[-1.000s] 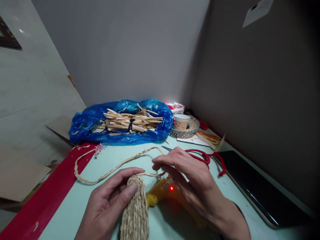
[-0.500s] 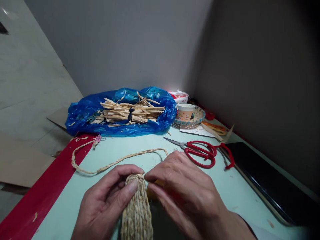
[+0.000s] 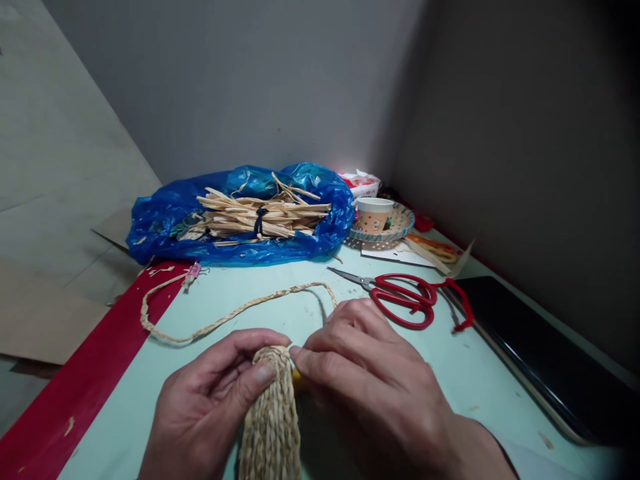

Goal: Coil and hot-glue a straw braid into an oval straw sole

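Observation:
My left hand grips the rounded top end of a woven straw piece, thumb on its near face and fingers behind. Rows of twisted straw run down its length and out of the bottom of the view. At its upper right edge, my right hand is closed, fingertips almost touching the weave. A bit of something yellow shows under those fingers; the rest is hidden. A thin braided straw cord loops over the table from a pink binder clip to behind my right hand.
Red-handled scissors lie beyond my right hand, beside a black phone-like slab. At the back, a blue plastic bag holds a tied straw bundle. A paper cup stands in a woven tray near the grey walls.
My right hand has turned slightly, its lower fingers now tucked out of sight, and less yellow shows. My left hand keeps its grip. The view has shifted a little.

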The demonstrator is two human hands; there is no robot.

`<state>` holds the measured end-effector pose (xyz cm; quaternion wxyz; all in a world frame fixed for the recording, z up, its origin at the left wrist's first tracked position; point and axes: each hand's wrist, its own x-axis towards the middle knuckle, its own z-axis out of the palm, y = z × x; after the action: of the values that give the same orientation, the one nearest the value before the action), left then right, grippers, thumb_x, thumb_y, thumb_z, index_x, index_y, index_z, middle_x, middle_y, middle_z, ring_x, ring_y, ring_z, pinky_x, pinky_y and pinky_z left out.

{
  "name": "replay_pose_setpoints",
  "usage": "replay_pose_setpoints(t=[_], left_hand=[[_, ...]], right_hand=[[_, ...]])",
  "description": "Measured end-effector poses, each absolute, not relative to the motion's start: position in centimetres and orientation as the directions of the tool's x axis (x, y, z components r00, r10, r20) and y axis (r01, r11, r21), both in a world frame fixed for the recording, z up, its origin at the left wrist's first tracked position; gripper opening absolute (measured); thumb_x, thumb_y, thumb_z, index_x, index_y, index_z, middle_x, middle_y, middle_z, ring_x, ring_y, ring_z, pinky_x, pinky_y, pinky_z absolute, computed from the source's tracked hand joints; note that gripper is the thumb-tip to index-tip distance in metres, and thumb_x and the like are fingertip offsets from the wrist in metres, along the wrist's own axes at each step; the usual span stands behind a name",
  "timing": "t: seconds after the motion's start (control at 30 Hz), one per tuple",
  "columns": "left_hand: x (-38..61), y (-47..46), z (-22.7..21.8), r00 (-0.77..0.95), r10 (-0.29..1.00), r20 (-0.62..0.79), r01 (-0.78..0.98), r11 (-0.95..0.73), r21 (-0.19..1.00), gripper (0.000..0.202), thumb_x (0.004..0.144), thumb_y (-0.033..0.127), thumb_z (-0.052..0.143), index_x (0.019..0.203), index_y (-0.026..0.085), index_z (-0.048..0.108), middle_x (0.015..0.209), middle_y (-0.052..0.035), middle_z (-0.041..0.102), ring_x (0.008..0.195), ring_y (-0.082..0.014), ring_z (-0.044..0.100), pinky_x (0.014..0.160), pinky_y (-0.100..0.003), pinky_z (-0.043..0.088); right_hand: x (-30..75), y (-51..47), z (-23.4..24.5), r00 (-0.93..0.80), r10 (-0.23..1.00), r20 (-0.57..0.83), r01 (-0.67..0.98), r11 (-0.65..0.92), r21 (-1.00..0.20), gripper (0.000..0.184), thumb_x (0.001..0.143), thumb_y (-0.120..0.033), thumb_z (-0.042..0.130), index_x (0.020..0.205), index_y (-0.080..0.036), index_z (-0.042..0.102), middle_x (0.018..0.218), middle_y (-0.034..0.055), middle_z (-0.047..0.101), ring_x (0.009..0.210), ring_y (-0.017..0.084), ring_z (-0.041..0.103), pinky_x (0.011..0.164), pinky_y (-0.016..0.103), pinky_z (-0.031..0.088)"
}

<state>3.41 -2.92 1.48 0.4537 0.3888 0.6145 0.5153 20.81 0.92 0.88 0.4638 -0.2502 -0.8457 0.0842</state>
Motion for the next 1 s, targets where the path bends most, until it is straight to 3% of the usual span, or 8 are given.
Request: replay_pose_setpoints(t=[0.17,0.3,0.5,0.67,0.8,1.0], left_hand=[[3.3,-2.8,1.2,-0.25,0.955,-0.159,0.044,0.176,0.983,0.018,0.072,0.042,0.082,0.081,0.027,0.078,0.079,0.0028,0.076,0.069,-0.0159,0.068,0.062,-0.018,0.054],[2.9,-2.3,0.8,-0.165,0.982,-0.097,0.084,0.111,0.99,0.02,0.078,0.042,0.078,0.088,0.025,0.075,0.079,0.0008,0.074,0.074,-0.0174,0.067,0.065,-0.02,0.053],[2.9,-1.6,1.3,-0.112,0.993,-0.023,0.067,0.031,0.997,0.013,0.083,0.034,0.075,0.09,0.023,0.073,0.082,0.0009,0.071,0.076,-0.0156,0.063,0.068,-0.02,0.049],[2.0,-0.7,1.6,-0.232,0.972,-0.031,-0.09,0.011,0.996,0.022,0.073,0.032,0.082,0.087,0.02,0.071,0.071,0.0027,0.065,0.067,-0.0129,0.055,0.061,-0.019,0.044],[0.8,0.0,1.8,-0.306,0.952,-0.027,-0.178,-0.03,0.984,0.03,0.071,0.036,0.081,0.091,0.02,0.066,0.066,0.0031,0.065,0.061,-0.0116,0.055,0.057,-0.018,0.045],[0.7,-0.1,2.0,-0.377,0.926,0.018,-0.192,-0.097,0.977,0.035,0.07,0.042,0.081,0.093,0.021,0.065,0.063,0.0039,0.067,0.06,-0.0116,0.059,0.058,-0.018,0.049]], right_hand=[[20.4,1.1,0.6,-0.47,0.456,0.756,0.331,0.885,-0.328,0.029,0.093,0.0,0.049,0.073,-0.009,0.068,0.073,0.0103,0.068,0.07,0.02,0.046,0.066,0.038,0.041],[20.2,1.3,0.2,-0.464,0.439,0.769,0.339,0.891,-0.303,0.024,0.092,0.0,0.051,0.075,-0.009,0.066,0.073,0.0103,0.066,0.07,0.021,0.045,0.066,0.038,0.04],[20.4,1.7,0.4,-0.535,0.557,0.635,0.341,0.83,-0.441,0.026,0.093,-0.001,0.044,0.098,-0.012,0.067,0.089,0.0106,0.069,0.082,0.024,0.05,0.075,0.041,0.042],[21.1,2.5,0.8,-0.444,0.618,0.648,0.329,0.786,-0.524,0.028,0.098,-0.007,0.046,0.119,-0.014,0.063,0.105,0.0113,0.071,0.092,0.025,0.052,0.084,0.043,0.043],[21.4,2.7,1.3,-0.374,0.696,0.613,0.366,0.718,-0.592,0.018,0.1,-0.016,0.049,0.109,-0.013,0.065,0.102,0.0122,0.07,0.092,0.024,0.059,0.084,0.041,0.045],[19.9,1.7,1.6,-0.49,0.755,0.435,0.393,0.637,-0.663,0.016,0.093,-0.03,0.062,0.096,-0.017,0.069,0.081,0.0046,0.071,0.07,0.019,0.064,0.066,0.031,0.048]])
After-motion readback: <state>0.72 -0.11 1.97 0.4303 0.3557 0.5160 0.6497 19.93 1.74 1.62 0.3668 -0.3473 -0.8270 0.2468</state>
